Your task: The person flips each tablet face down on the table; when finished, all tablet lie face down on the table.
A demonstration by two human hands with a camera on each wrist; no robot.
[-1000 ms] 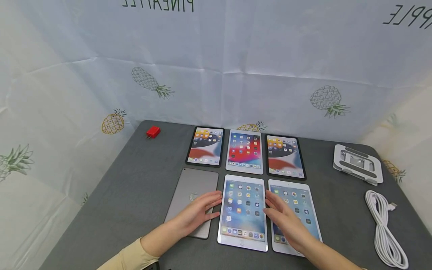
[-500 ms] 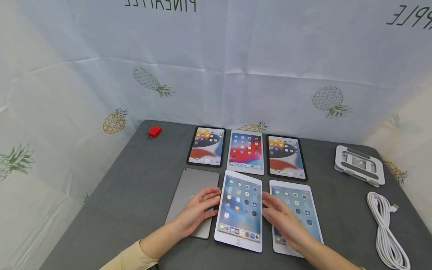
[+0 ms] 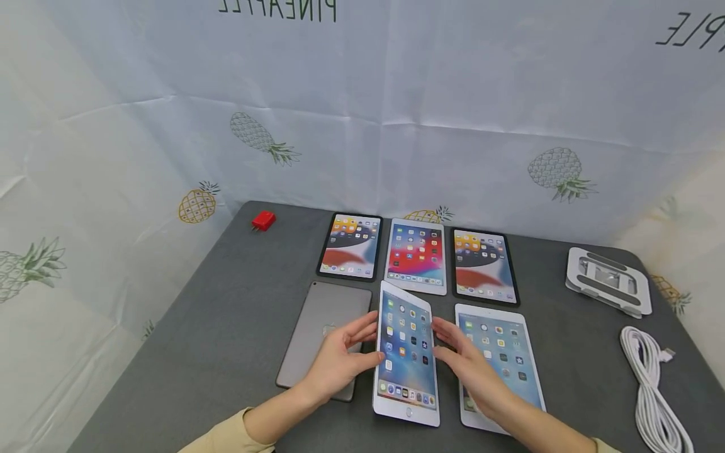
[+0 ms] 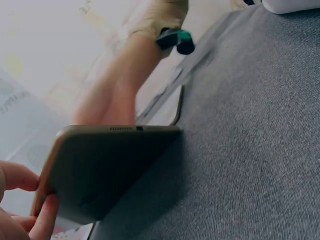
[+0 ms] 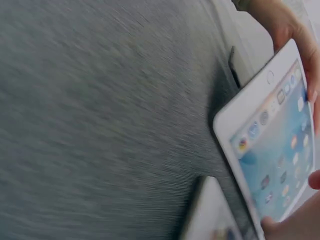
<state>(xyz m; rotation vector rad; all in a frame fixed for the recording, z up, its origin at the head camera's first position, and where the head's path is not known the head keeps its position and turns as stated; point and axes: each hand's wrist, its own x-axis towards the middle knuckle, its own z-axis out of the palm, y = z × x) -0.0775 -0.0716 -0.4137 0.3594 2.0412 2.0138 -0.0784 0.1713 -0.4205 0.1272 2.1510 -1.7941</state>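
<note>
In the head view a white-framed tablet stands tilted, its left long side lifted and its right side low near the table. My left hand pinches the raised left edge, thumb on the front and fingers behind. The left wrist view shows the tablet's dark underside and my left fingers on its edge. Along the low right edge, my right hand touches the tablet with loosely extended fingers. A grey tablet lies face down under my left hand; another white tablet is partly covered by my right hand.
Behind lie a black-framed tablet, a white tablet with a red screen and a second black-framed tablet. A red charger plug sits far left. A folded stand and a coiled white cable are on the right.
The middle white tablet has gone from lying flat to tilted, its left edge rising. My left hand has moved from beside that edge to gripping it. My right hand stays by the right edge.
</note>
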